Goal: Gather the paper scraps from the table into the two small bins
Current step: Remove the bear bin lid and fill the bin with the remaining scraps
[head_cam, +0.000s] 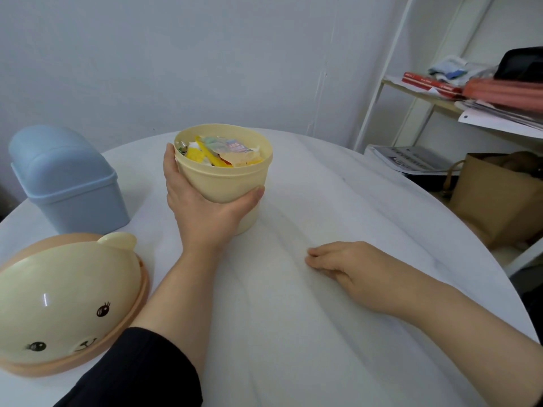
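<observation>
Head view: we look down on a round white table (pixel 323 333) with both our hands over it.
Left hand: our left hand (pixel 202 212) grips the near side of the cream bin (pixel 226 177) — thumb on its right wall, fingers curled round its left wall up to the rim.
Cream bin: upright, far centre of the table, lid off.
Paper scraps: the paper scraps (pixel 220 151) — yellow, green, white, one printed — lie piled inside the cream bin, nearly to its rim.
Right hand: our right hand (pixel 346 268) rests on the table near and right of the cream bin, apart from it, fingers loosely curled, holding nothing.
Blue bin: the blue bin (pixel 70 183) stands far left, its domed top closed.
Bear lid: the bear lid (pixel 67 301) lies near left on the table, just in front of the blue bin, beside our black sleeve (pixel 132 374).
Far right: a shelf (pixel 435 98) with books and papers, a brown paper bag (pixel 493 201) below it.
</observation>
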